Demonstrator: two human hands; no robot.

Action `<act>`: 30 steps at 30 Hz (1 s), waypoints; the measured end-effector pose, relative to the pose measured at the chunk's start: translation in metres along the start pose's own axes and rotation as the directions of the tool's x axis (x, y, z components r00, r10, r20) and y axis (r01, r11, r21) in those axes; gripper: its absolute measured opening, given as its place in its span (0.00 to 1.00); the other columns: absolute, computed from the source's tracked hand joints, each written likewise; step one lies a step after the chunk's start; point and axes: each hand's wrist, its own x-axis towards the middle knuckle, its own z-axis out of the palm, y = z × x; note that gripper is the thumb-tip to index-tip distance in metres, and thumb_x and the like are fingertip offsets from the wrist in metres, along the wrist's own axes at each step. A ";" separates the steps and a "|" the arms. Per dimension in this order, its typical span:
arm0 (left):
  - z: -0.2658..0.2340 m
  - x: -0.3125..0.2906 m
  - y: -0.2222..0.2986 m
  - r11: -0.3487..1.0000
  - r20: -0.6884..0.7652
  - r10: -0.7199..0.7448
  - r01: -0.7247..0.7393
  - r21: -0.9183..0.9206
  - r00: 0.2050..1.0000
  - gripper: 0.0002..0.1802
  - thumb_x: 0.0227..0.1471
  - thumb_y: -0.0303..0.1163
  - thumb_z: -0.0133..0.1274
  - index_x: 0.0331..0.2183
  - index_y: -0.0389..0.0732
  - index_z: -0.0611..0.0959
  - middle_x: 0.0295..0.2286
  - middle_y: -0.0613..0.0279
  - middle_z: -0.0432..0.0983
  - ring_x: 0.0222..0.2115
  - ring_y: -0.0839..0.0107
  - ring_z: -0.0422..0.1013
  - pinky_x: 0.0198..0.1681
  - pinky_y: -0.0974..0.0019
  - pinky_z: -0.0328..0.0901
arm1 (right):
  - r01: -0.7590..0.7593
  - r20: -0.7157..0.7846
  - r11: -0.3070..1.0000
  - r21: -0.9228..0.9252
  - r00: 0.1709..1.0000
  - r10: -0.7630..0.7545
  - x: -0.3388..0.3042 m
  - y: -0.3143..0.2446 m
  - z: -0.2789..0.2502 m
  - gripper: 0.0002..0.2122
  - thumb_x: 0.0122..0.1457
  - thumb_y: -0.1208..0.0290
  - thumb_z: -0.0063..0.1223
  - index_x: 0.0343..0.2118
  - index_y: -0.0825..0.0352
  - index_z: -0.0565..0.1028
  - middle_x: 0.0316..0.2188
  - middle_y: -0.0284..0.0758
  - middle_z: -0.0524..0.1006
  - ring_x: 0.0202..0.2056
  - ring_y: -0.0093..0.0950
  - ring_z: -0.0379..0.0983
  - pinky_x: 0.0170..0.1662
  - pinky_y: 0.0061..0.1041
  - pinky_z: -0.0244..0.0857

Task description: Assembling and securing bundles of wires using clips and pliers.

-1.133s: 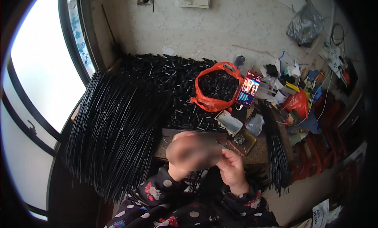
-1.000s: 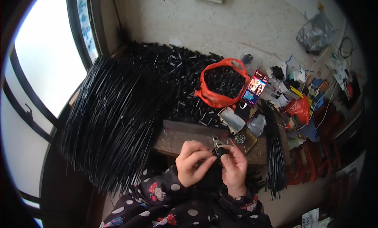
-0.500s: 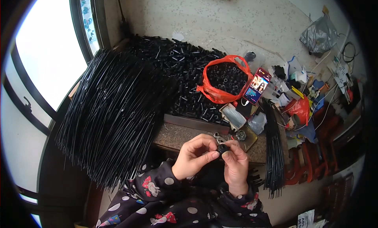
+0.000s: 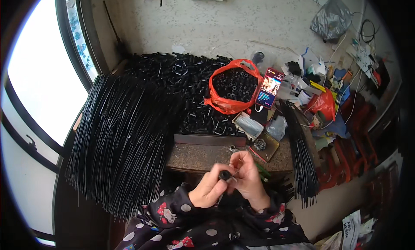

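My left hand (image 4: 207,190) grips a black part (image 4: 225,175) with a round opening, held just off the front edge of the surface (image 4: 194,156). My right hand (image 4: 248,177) has its fingers curled close beside it; whether they pinch anything, I cannot tell. A long bar (image 4: 209,140) stands between me and a heap of black tubes (image 4: 173,75) reaching toward the back edge. Long black rods (image 4: 121,142) crowd over the left edge; a smaller bundle (image 4: 301,163) overhangs the front right corner. Near the red bag (image 4: 229,106) leans a lit phone (image 4: 269,88).
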 end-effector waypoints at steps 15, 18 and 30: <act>-0.002 0.005 -0.001 0.997 -0.294 -0.039 0.019 -0.070 0.955 0.14 0.51 0.38 0.49 0.31 0.35 0.72 0.22 0.69 0.67 0.21 0.82 0.61 0.24 0.78 0.58 | 0.402 0.372 -0.074 -0.913 0.740 -0.561 -0.006 -0.049 0.022 0.13 0.40 0.73 0.60 0.31 0.68 0.74 0.29 0.33 0.69 0.34 0.32 0.64 0.36 0.32 0.57; -0.001 0.006 -0.002 0.961 -0.190 0.144 -0.091 0.261 0.971 0.12 0.52 0.36 0.47 0.29 0.34 0.71 0.19 0.63 0.68 0.18 0.76 0.64 0.22 0.74 0.59 | 0.418 0.316 0.265 -0.869 0.881 -0.352 -0.015 -0.040 0.014 0.11 0.43 0.71 0.57 0.29 0.70 0.72 0.31 0.36 0.70 0.32 0.33 0.67 0.34 0.28 0.58; -0.036 0.005 0.002 0.986 -0.040 -0.163 0.164 0.038 0.986 0.12 0.45 0.33 0.55 0.24 0.32 0.78 0.19 0.62 0.74 0.18 0.79 0.66 0.22 0.75 0.60 | -0.015 -0.025 -0.355 -0.935 0.999 0.022 -0.067 0.072 -0.099 0.31 0.41 0.76 0.55 0.53 0.59 0.60 0.45 0.46 0.61 0.46 0.45 0.58 0.47 0.39 0.56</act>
